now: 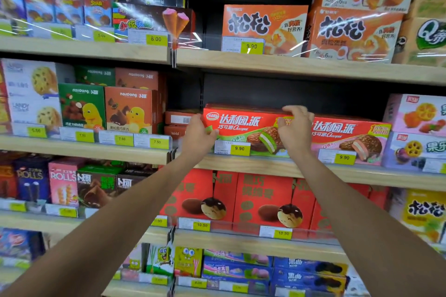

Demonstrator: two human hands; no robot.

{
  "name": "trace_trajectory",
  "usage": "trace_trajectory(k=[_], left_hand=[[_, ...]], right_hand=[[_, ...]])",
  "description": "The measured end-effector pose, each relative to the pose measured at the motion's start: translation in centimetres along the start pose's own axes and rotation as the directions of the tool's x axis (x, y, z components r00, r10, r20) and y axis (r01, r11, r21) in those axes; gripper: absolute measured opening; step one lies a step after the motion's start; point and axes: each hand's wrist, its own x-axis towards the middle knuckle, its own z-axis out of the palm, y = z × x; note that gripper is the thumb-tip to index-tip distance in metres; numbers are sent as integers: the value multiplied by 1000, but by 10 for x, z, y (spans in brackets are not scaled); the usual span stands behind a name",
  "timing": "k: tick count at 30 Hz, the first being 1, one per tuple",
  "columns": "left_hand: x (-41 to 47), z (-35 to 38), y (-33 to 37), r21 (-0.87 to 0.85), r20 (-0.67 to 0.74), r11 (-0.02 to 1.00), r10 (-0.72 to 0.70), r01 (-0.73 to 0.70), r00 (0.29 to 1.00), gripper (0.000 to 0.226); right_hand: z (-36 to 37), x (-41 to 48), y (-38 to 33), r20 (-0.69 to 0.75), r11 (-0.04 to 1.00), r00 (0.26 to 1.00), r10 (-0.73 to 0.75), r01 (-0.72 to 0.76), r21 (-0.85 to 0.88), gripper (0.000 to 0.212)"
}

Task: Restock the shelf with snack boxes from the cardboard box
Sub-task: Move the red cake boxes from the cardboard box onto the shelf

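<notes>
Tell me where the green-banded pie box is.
Head view, centre: that pie box stands on the shelf, held by left hand and right hand, beside the pink-banded box.

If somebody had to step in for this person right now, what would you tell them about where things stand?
Left hand grips the left end of the green-banded red pie box. Right hand pinches its top edge further right.
The box looks to be resting on the middle shelf, beside a pink-banded box of the same brand.
Done: this box is in its slot.
Left: let go, square it up if needed, fetch more. The cardboard box is out of view.
</notes>
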Motion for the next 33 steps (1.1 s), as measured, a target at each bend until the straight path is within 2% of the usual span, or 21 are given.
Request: trace_trajectory(k=[2, 4, 6, 8, 11, 13, 18, 22, 24, 27, 30, 33], left_hand=[[-13, -1, 6, -184, -57, 982, -48, 37, 997, 42], [-26, -1, 13, -316, -85, 947, -84, 53, 993, 42], [-44, -2, 11, -372, -93, 926, -111, 69, 989, 39], [-61, -3, 2, -391, -63, 915, -138, 102, 988, 32], [-91, -6, -22, -405, 20, 893, -203, 193, 979, 4], [-116, -10, -42, -383, 36, 898, -220, 217, 975, 21], [-196, -21, -108, -257, 157, 880, -369, 399, 916, 8], [-263, -18, -172, -162, 304, 827, -477, 538, 825, 16], [-305, -10, -218, -87, 375, 759, -575, 646, 727, 16], [-362, -1, -261, 77, 397, 646, -718, 759, 571, 9], [-416, 12, -302, 305, 417, 555, -809, 774, 415, 29], [-472, 28, -348, 571, 423, 563, -825, 598, 374, 40]], right_hand=[[3, -12, -10, -20, 983, 999, 44, -40, 180, 19], [6, -25, -21, 65, 923, 994, 92, -110, 369, 10], [8, -45, -29, 163, 886, 982, 100, -162, 435, 12], [9, -70, -34, 254, 862, 964, 84, -198, 466, 20], [16, -113, -35, 399, 848, 911, 104, -291, 444, 27], [24, -142, -31, 478, 843, 867, 139, -357, 402, 29], [54, -235, -4, 667, 836, 725, 172, -466, 290, 20], [77, -317, 33, 806, 858, 559, 191, -495, 140, 25], [90, -366, 55, 868, 846, 447, 217, -529, 61, 27], [105, -439, 92, 910, 837, 307, 277, -542, -71, 28], [116, -504, 126, 931, 810, 134, 339, -545, -216, 23], [121, -559, 157, 926, 783, -21, 378, -527, -331, 24]])
